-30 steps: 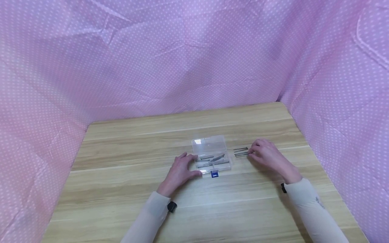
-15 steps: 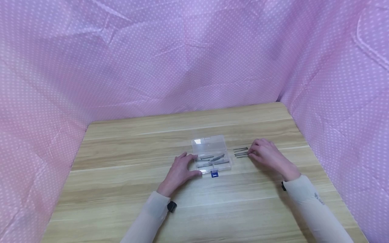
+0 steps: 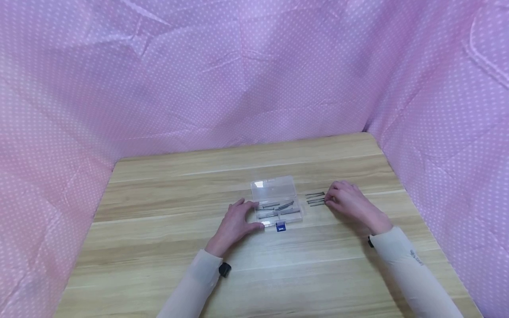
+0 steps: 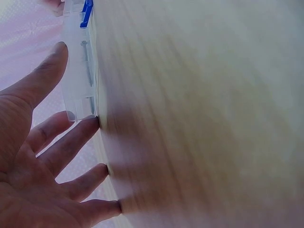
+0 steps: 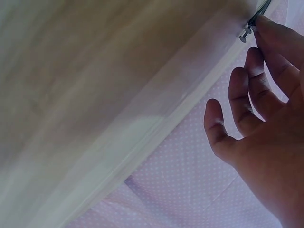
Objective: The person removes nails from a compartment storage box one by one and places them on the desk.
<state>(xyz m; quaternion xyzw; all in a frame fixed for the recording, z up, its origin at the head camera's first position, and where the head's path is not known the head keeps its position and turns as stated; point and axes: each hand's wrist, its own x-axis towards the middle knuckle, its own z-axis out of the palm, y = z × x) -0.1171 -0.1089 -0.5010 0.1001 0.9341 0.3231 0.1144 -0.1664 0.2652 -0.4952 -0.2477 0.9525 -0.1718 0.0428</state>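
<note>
A clear plastic box (image 3: pixel 297 217) with a blue latch (image 3: pixel 280 226) lies with its lid (image 3: pixel 274 188) raised back, and several nails (image 3: pixel 268 216) rest in its compartments. My left hand (image 3: pixel 235 223) holds the box by its left end, thumb at the front and forefinger at the back; its other fingertips touch the table in the left wrist view. Right of the box, several loose nails (image 3: pixel 315 201) lie side by side. At their head ends, the thumb and forefinger of my right hand (image 3: pixel 350 204) pinch a nail (image 5: pixel 253 28), mostly hidden by the fingers.
Everything stands on a wood-grain table (image 3: pixel 167 198). Pink dotted cloth (image 3: pixel 238 79) hangs behind the table and along both sides. Each wrist carries a small black device, such as the camera (image 3: pixel 225 270) on the left.
The loose nails at my right fingertips have shifted and spread slightly. My left hand and the box have stayed in place.
</note>
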